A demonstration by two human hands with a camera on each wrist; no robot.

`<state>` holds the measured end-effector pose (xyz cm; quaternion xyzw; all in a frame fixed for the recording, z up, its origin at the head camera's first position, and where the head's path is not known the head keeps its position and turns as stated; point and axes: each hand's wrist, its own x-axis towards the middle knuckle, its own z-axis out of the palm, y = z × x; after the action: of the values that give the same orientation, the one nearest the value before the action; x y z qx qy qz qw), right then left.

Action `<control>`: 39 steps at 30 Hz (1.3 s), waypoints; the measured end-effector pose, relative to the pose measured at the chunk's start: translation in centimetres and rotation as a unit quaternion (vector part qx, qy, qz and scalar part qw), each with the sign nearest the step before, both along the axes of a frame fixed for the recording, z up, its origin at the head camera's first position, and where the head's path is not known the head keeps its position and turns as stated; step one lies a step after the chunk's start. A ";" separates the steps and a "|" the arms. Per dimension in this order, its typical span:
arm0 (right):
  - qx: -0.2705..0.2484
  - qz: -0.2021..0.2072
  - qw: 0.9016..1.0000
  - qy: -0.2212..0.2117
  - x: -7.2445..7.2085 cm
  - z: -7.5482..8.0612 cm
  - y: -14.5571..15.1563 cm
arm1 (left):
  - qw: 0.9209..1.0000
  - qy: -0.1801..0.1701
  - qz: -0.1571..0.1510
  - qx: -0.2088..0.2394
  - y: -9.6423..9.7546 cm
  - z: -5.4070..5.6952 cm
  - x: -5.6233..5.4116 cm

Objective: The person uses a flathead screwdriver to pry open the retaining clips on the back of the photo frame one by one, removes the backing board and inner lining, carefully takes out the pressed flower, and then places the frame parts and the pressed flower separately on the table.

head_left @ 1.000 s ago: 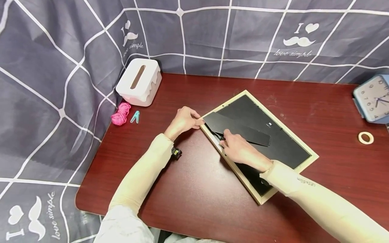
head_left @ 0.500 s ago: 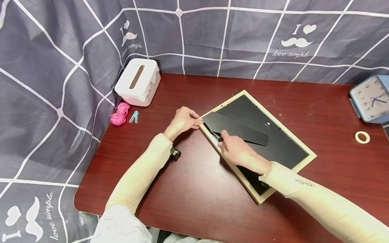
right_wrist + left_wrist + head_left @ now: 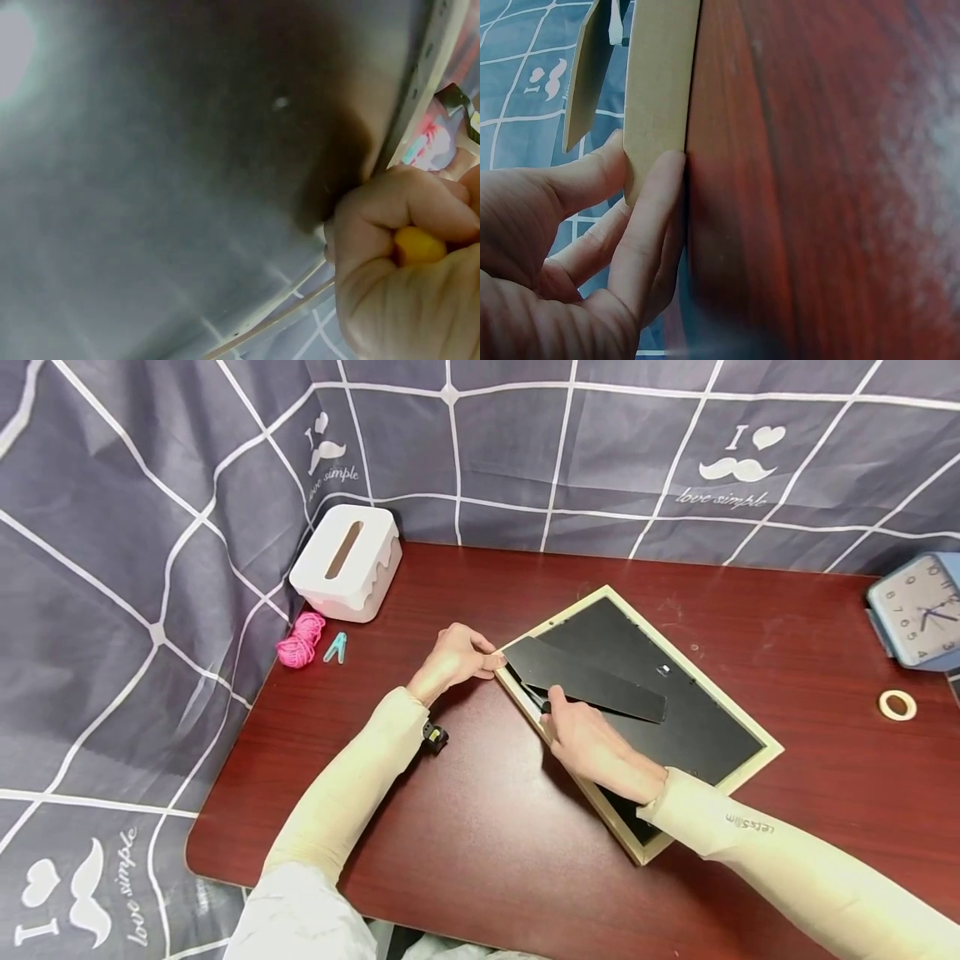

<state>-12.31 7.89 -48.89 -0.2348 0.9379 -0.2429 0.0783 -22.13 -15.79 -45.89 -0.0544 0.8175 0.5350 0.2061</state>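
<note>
A picture frame [image 3: 686, 664] with a pale wood rim lies back up on the table, set at an angle. Its black backing board [image 3: 697, 735] carries a stand leg [image 3: 592, 681] that is partly raised. My left hand [image 3: 455, 657] pinches the frame's left corner, thumb on one face and fingers along the side in the left wrist view. Over the near left rim, my right hand [image 3: 596, 739] grips a screwdriver, its yellow handle end [image 3: 418, 246] showing inside the fist in the right wrist view. The screwdriver's tip points at the rim's inner edge near the left corner.
A white tissue box [image 3: 348, 560], pink yarn [image 3: 302, 641] and a teal clip [image 3: 336, 648] sit at the back left. To the right are a tape roll [image 3: 897, 705] and a blue clock [image 3: 915, 610]. A grey curtain [image 3: 510, 443] borders the table.
The right wrist has lowered slightly toward the near side, with the screwdriver staying by the left part of the rim. The left hand keeps its hold on the corner.
</note>
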 end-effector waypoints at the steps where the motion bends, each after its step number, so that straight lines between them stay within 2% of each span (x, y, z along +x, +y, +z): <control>1: 0.001 -0.004 1.000 0.002 -0.1 -0.3 0.1 | 1.000 0.002 -0.001 0.001 0.1 0.0 0.0; 3: 0.005 -0.010 1.000 0.001 -0.2 -0.7 0.2 | 1.000 0.005 -0.001 0.002 0.2 0.0 -0.1; 7: 0.012 0.003 1.000 -0.002 -0.3 -0.9 0.4 | 1.000 0.008 -0.004 0.010 0.1 -0.1 0.0; 11: 0.015 0.010 1.000 -0.008 -0.3 -0.8 0.5 | 0.999 0.010 -0.029 0.023 -0.1 -0.1 0.0; 14: 0.015 -0.001 1.000 -0.023 0.1 -0.5 0.6 | 0.998 0.019 -0.056 0.002 -0.1 0.0 -0.3; 16: 0.012 -0.010 0.999 -0.032 0.4 -0.4 1.0 | 0.996 0.039 -0.077 -0.039 -0.1 0.2 -0.5; 17: 0.007 -0.017 0.999 -0.037 0.8 0.2 1.2 | 0.992 0.054 -0.090 -0.064 0.0 0.3 -0.7; 19: 0.000 -0.024 0.999 -0.043 1.1 0.5 2.1 | 0.982 0.091 -0.117 -0.119 0.2 0.4 -1.2; 20: -0.004 -0.028 0.999 -0.045 1.3 1.0 2.4 | 0.975 0.114 -0.129 -0.144 0.2 -0.3 -1.9; 23: -0.014 -0.044 0.998 -0.037 1.5 1.1 3.9 | 0.950 0.176 -0.156 -0.204 0.3 -2.7 -4.2; 25: -0.017 -0.059 0.998 -0.030 1.3 0.6 4.7 | 0.941 0.191 -0.167 -0.224 0.1 -4.0 -5.4; 26: -0.020 -0.063 0.998 -0.023 1.2 0.5 4.9 | 0.939 0.195 -0.169 -0.225 -0.1 -4.6 -5.8; 27: -0.020 -0.069 0.997 -0.014 1.0 0.0 5.3 | 0.940 0.188 -0.173 -0.227 -0.2 -4.4 -5.6; 28: -0.027 -0.071 0.997 -0.014 1.1 0.7 5.3 | 0.944 0.172 -0.175 -0.220 -0.2 -3.7 -5.2; 32: -0.011 -0.088 0.996 -0.032 1.1 4.2 5.1 | 0.969 0.089 -0.173 -0.153 -0.2 -1.1 -2.7; 34: 0.000 -0.096 0.994 -0.053 1.1 6.4 4.8 | 0.978 0.051 -0.168 -0.117 -0.1 0.1 -1.3; 39: 0.017 -0.098 0.992 -0.079 -0.2 8.2 5.0 | 0.984 -0.001 -0.169 -0.058 -0.4 0.4 0.7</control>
<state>-12.47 12.91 -40.67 -0.1200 0.9513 -0.2513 0.1321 -21.39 -16.17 -45.49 0.0722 0.8442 0.4441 0.2914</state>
